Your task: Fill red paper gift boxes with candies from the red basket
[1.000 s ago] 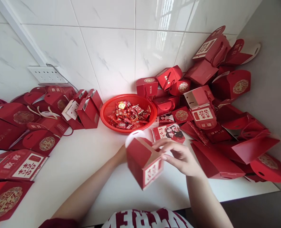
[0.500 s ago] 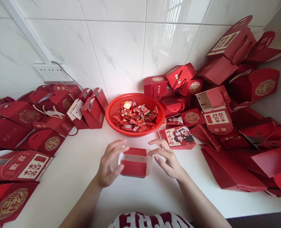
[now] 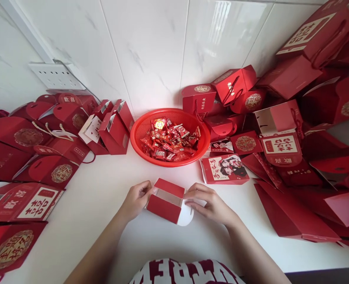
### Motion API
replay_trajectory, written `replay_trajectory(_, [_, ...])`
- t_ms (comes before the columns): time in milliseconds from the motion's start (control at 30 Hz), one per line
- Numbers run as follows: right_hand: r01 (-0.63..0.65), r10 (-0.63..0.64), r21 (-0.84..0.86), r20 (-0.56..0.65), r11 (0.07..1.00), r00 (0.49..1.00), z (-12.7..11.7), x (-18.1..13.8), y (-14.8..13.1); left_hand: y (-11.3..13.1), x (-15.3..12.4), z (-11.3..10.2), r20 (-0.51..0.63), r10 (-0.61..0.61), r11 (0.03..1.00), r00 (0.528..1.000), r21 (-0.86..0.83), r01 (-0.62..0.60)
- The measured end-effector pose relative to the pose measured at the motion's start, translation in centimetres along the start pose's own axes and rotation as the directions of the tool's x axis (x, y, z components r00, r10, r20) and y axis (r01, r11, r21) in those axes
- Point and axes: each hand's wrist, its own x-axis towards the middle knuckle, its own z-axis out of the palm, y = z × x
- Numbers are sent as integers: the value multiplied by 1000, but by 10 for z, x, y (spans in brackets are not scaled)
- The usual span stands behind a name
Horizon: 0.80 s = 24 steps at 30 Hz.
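A small red cardboard gift box (image 3: 164, 210) lies in front of me, its top panels parted along a pale slot. It sits at a slant, the right end nearer to me. My left hand (image 3: 136, 200) pinches its left end between thumb and curled fingers. At the opposite end, a rounded white flap (image 3: 185, 215) with a small slit sticks out. My right hand (image 3: 211, 202) has its fingertips and thumb on that end, by the flap. Just beyond the box stands a red plastic basket (image 3: 134, 148) of wrapped candies (image 3: 171, 142).
Assembled red boxes (image 3: 29, 138) crowd the left side, with open-topped ones (image 3: 115, 134) beside the basket. More boxes (image 3: 298, 209) are piled on the right. A stack of printed cartons (image 3: 225, 169) lies right of the basket. A power socket strip (image 3: 56, 77) is on the tiled wall.
The box has turned clockwise, and its right flap now points outward toward me. My left fingers have closed on its left end. My right fingers have come in onto the other end.
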Motion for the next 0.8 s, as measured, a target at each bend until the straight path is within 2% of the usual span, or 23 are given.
replay_trajectory(67, [16,-14,-50,38,999,999,0,1,-1,-3,2,0,51,-7,1000,999,-12,8])
replay_trajectory(133, [41,-36,-110,42,993,998,1,3,-2,-5,2,1,55,22,1000,998,19,-23])
replay_trajectory(333, [77,-95,-218,-71,973,993,8,6,1,-10,3,6,68,140,988,988,55,-144])
replay_trajectory(433, [119,-135,-219,-58,968,989,12,5,2,-13,1,9,21,236,971,971,17,-237])
replay_trajectory(533, [105,-111,-185,-21,977,994,14,4,3,-13,-1,11,-41,368,926,929,-77,-370])
replay_trajectory(600, [65,-69,-157,-19,985,997,15,2,3,-10,-2,11,-40,439,891,898,-108,-440])
replay_trajectory(800, [-11,5,-153,-44,988,999,15,-1,5,-6,-1,2,110,586,810,803,-99,-577])
